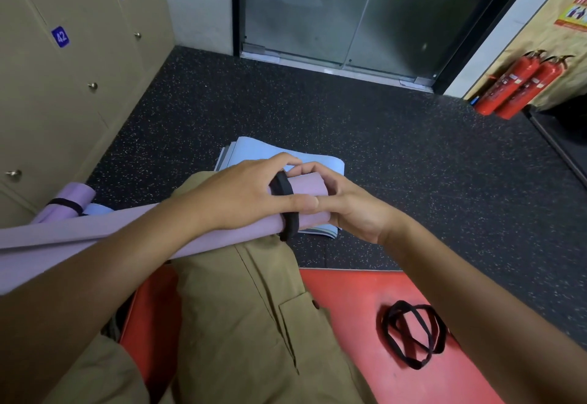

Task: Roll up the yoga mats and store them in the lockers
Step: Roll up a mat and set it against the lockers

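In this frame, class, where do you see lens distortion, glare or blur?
Head view: wide-angle bending curves the lockers and door frame; soft glare hazes the glass door; the near forearms look oversized and slightly soft; the hands on the mat are sharp.

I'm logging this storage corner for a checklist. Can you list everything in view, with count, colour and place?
rolled mat: 1, mauve, across the lap
black band: 1, round that mat's right end
banded roll: 1, purple, by the lockers
folded mats: a blue stack on the floor
loose bands: black, count unclear, on the red mat
red mat: 1, underneath the person
lockers: beige, left wall
fire extinguishers: 2, red, right wall
glass door: ahead
left hand: holds the mat
right hand: at the mat's end
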A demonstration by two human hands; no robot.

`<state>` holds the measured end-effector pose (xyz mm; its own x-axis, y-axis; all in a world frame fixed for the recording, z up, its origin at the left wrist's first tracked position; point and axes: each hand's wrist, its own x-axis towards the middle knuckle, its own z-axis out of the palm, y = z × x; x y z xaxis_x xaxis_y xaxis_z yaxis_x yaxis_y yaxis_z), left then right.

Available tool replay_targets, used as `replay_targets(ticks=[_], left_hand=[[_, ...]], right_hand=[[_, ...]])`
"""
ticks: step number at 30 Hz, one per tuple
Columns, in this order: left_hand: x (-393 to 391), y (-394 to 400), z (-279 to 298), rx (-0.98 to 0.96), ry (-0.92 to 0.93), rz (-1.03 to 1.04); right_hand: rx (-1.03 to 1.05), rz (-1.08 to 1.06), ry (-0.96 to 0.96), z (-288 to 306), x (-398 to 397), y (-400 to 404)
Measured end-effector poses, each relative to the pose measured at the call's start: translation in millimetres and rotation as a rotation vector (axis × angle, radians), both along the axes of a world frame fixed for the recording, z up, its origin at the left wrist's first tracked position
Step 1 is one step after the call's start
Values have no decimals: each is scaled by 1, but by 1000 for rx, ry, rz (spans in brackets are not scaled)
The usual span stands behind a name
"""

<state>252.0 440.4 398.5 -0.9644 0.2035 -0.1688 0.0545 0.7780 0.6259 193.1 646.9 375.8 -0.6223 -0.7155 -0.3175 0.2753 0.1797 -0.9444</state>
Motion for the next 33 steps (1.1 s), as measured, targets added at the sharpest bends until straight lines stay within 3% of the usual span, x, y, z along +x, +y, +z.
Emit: replay_targets(ticks=[6, 18, 33], left_hand=[[-12, -14, -1, 47, -79, -44], [-17, -48, 32, 113, 0, -47], [-6, -160, 76, -88, 20, 151]], right_hand=[[-62, -52, -5, -1, -1, 4], [-213, -99, 52, 27, -24, -9], [-296, 13, 86, 64, -72, -132]])
